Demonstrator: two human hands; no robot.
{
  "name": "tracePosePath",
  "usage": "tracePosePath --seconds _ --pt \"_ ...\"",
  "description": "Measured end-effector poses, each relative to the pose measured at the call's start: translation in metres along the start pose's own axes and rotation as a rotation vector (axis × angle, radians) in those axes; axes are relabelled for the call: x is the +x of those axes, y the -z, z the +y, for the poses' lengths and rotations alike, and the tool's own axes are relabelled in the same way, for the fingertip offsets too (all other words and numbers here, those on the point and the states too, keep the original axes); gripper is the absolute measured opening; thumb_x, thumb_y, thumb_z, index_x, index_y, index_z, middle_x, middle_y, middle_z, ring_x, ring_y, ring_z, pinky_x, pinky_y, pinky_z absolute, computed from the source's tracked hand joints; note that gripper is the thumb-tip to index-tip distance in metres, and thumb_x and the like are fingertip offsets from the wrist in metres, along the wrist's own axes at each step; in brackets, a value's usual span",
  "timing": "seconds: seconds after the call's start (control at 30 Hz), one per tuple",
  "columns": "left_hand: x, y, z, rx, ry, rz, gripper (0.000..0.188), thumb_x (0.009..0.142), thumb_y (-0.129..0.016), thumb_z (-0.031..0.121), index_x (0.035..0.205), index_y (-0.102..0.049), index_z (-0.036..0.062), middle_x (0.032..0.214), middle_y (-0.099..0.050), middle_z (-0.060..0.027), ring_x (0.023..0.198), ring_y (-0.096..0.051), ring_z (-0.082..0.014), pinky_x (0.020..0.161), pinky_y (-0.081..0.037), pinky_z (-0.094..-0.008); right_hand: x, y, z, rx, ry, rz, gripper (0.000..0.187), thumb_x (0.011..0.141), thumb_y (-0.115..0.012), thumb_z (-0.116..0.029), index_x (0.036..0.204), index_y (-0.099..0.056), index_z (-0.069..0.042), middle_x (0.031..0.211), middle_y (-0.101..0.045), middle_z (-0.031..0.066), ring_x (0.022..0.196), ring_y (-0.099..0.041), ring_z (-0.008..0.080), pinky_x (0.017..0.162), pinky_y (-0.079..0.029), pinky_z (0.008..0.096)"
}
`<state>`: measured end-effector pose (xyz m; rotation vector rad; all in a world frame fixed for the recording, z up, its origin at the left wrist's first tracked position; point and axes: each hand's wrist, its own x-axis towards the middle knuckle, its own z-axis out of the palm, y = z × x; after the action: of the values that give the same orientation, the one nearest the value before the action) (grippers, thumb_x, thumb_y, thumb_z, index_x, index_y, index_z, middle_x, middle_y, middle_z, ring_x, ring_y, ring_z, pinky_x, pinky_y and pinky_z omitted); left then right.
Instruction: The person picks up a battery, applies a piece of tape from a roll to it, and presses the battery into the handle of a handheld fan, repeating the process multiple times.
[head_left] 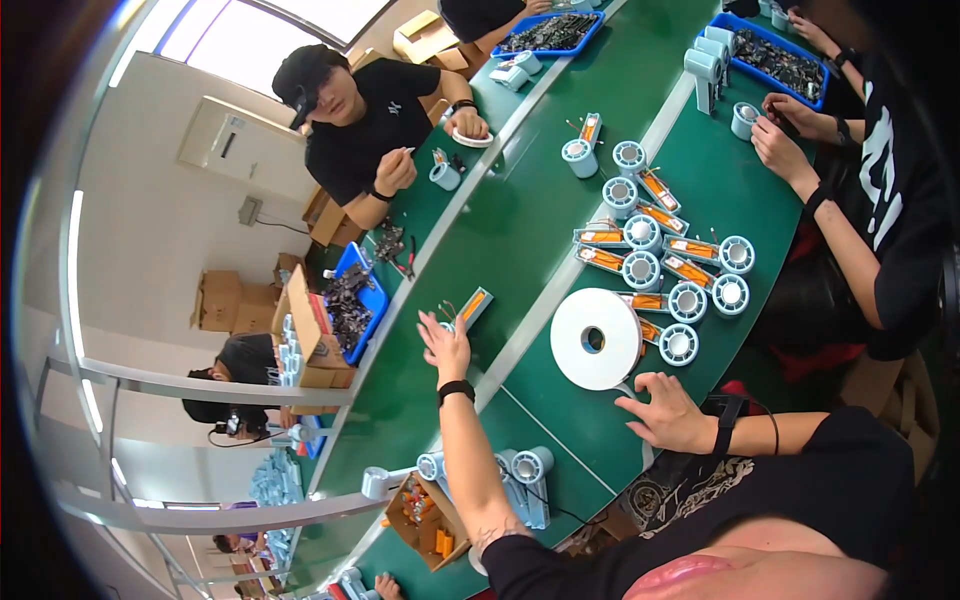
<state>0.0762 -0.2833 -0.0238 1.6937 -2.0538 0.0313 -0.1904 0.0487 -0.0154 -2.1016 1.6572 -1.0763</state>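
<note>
My left hand [447, 342] reaches out over the green bench with its fingers spread. It is at a light blue handheld fan housing whose open handle [476, 308] shows an orange part and thin wires; the hand hides the fan's head. Near the bench edge, my right hand [672, 412] has thumb and finger together at the loose end of the tape on a large white roll [572, 345]. The roll lies flat, with a hole in its middle. Beyond it several light blue fans [641, 268] lie grouped, their handles open on orange parts.
Across the bench a person [375, 130] handles a white ring beside a blue tray of dark parts [350, 305]. At the right, another person's hands [785, 140] hold a fan. A cardboard box of orange parts [425, 520] and more fans [530, 465] stand near my left arm.
</note>
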Motion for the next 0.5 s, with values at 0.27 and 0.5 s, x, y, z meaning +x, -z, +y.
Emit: tracePosePath --seconds 0.27,0.5 --pt "-0.1 0.069 0.14 -0.381 -0.787 -0.89 0.092 0.076 -0.078 0.024 0.151 -0.027 0.0093 0.149 -0.042 -0.0126 0.136 -0.041 -0.0321 0.107 -0.033 -0.046 -0.012 -0.006 0.018 0.023 0.034 -0.035 0.026 0.077 -0.072 -0.011 0.101 -0.066 -0.007 0.088 -0.055 0.0047 0.082 -0.052 0.0242 0.072 -0.042 0.0356" --pt "-0.119 0.056 0.139 -0.198 -0.785 -0.576 0.095 0.061 -0.083 0.015 0.145 -0.038 0.0112 0.128 -0.057 -0.0137 0.121 -0.053 -0.0304 0.096 -0.04 -0.045 -0.013 0.003 0.018 0.143 0.257 -0.101 0.022 0.077 -0.064 0.001 0.098 -0.066 -0.005 0.08 -0.054 0.0069 0.072 -0.054 0.0253 0.067 -0.045 0.0361"
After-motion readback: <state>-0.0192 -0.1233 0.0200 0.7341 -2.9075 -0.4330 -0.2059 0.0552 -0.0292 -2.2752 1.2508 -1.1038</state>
